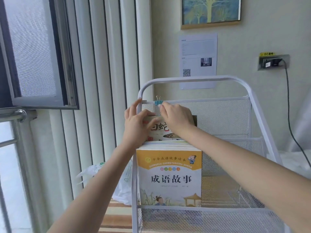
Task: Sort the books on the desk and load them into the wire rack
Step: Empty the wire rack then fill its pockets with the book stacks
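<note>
Both bare forearms are stretched forward and up from the bottom corners, wrists nearly meeting in the middle. The left hand (137, 122) is held upright, index finger pointed up, thumb and remaining fingers (152, 125) curled in a grip. The right hand (176, 117) is seen from the back, knuckles up, its fingers bent down and forward, tips hidden from view.

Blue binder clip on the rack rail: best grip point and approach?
Pinch the binder clip by its two wire handles, coming from above. They stand upright over the rack rail, free on both sides; the blue body clamps the rail, and the right hand sits just below.
</note>
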Motion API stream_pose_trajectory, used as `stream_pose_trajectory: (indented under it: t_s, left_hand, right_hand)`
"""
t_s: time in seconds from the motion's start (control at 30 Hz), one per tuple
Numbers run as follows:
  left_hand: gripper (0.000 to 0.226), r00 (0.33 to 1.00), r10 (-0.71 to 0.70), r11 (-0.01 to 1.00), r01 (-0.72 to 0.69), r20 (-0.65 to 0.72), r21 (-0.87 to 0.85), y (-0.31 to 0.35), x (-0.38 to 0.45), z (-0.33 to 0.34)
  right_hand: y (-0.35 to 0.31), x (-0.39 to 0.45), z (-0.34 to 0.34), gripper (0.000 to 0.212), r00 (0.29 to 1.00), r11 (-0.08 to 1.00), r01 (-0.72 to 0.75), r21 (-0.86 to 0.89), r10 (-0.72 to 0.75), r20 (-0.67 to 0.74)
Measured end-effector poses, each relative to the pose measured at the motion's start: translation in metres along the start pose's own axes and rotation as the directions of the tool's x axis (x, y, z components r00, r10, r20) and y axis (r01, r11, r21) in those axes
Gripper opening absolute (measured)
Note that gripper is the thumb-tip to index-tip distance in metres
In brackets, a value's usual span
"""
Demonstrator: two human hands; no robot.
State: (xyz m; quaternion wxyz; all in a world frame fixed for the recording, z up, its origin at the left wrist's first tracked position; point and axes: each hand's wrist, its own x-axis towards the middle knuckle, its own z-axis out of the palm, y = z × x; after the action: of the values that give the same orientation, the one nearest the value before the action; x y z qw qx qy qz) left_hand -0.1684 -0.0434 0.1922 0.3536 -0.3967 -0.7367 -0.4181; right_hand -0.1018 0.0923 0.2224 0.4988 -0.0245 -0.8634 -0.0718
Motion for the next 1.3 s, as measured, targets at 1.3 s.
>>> stream_pose_trajectory:
  t_s: [1.3]
  left_hand:
    - [0.014,0.204,-0.855,0.261,0.964,0.476,0.055,0.009,-0.315,-0.098]
  right_hand:
    - [-0.183,-0.365,-0.091,0.047,0.431,0.187,-0.902,0.388,0.403,0.807]
